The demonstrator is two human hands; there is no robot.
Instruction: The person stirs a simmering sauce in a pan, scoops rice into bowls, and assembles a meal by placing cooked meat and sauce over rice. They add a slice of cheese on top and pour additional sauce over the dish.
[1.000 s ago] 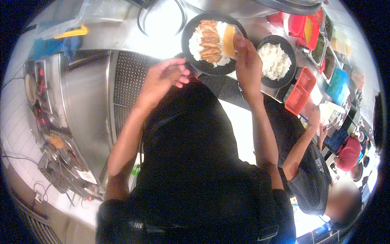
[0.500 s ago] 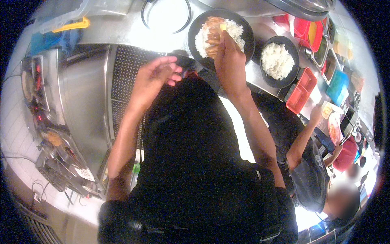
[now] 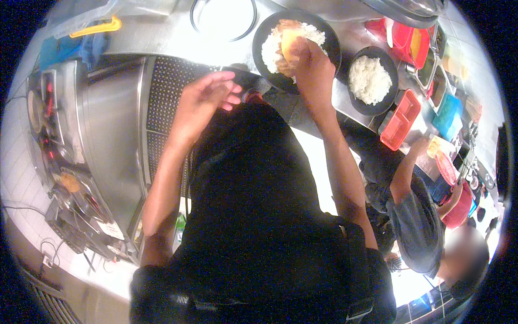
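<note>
A black round plate (image 3: 330, 60) at the top centre bears white rice (image 3: 313, 35) and brown sliced meat (image 3: 284, 66). Over it is my right hand (image 3: 315, 70), closed, its fingers pinching a smooth, pale yellow-orange piece (image 3: 290, 43). That piece hangs just above the meat or touches it; I cannot tell which, nor what kind of food it is. My left hand (image 3: 208, 97) is raised off the counter, left of the plate and nearer to me. Its fingers are loosely bent and apart, with nothing in them.
Right of the plate stands a black bowl of white rice (image 3: 369, 80). Beyond lie a red divided tray (image 3: 400, 120), a red container (image 3: 413, 46) and a blue one (image 3: 449, 117). A black-rimmed round vessel (image 3: 224, 19) is at the top left. Another person (image 3: 413, 227) works at right.
My right hand has tilted slightly to the right, and more of the yellow piece shows. My left hand has barely moved. The other person has leaned.
</note>
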